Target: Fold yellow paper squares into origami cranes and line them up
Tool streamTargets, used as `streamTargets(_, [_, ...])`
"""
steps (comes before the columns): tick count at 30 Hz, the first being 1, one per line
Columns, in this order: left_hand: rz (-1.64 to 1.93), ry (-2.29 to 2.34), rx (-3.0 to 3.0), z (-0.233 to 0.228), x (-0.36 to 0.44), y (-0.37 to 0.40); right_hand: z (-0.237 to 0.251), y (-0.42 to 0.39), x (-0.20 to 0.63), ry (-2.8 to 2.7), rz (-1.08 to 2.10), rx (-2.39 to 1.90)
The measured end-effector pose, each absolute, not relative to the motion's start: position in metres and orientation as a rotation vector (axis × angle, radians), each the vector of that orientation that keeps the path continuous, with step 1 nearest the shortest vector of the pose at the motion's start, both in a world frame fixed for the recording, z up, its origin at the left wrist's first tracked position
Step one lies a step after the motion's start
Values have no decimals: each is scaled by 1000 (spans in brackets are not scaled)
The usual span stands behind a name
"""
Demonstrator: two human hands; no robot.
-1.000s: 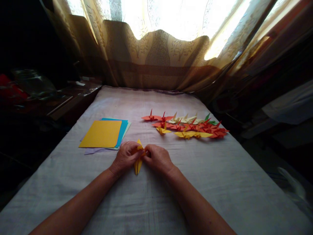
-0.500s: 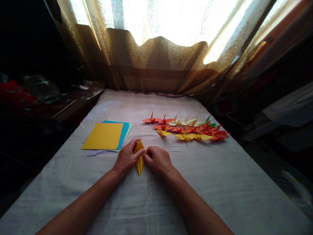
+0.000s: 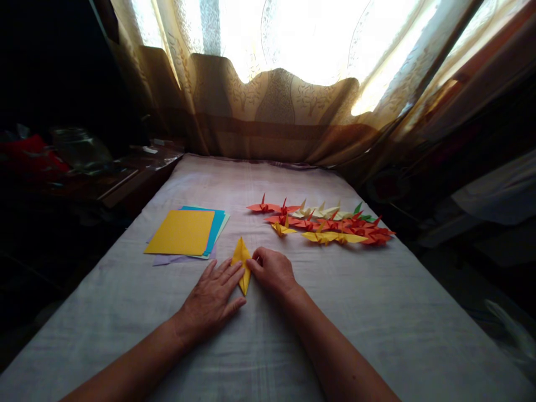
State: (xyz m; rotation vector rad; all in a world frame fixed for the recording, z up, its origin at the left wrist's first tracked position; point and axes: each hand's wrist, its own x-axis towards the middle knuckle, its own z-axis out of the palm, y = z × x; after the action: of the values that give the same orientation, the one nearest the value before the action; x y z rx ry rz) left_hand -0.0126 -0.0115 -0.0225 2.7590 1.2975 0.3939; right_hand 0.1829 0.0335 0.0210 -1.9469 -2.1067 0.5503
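Note:
A yellow folded paper piece (image 3: 242, 263), shaped like a narrow diamond, lies flat on the pale cloth-covered table (image 3: 377, 312). My left hand (image 3: 211, 302) rests flat beside it, fingers spread, fingertips pressing its left edge. My right hand (image 3: 272, 271) has curled fingers and presses the piece's right edge with thumb and fingertip. Neither hand lifts the paper.
A stack of coloured paper sheets (image 3: 182, 232), yellow on top, lies to the left. A cluster of folded paper cranes (image 3: 330, 223) in red, orange, yellow, cream and green lies to the right. Curtains (image 3: 272, 106) hang behind the table. Dark clutter stands at the left.
The yellow piece went from held up between both hands to lying flat. My left hand opened and slid back, now flat on the cloth.

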Motion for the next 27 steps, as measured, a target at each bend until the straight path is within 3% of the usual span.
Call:
streamTargets(14, [450, 1300, 2727, -23, -8, -16, 15, 67, 173, -2201, 418, -1848])
streamTargets(27, [416, 1337, 2742, -25, -6, -18, -6, 78, 183, -2333, 329, -1368])
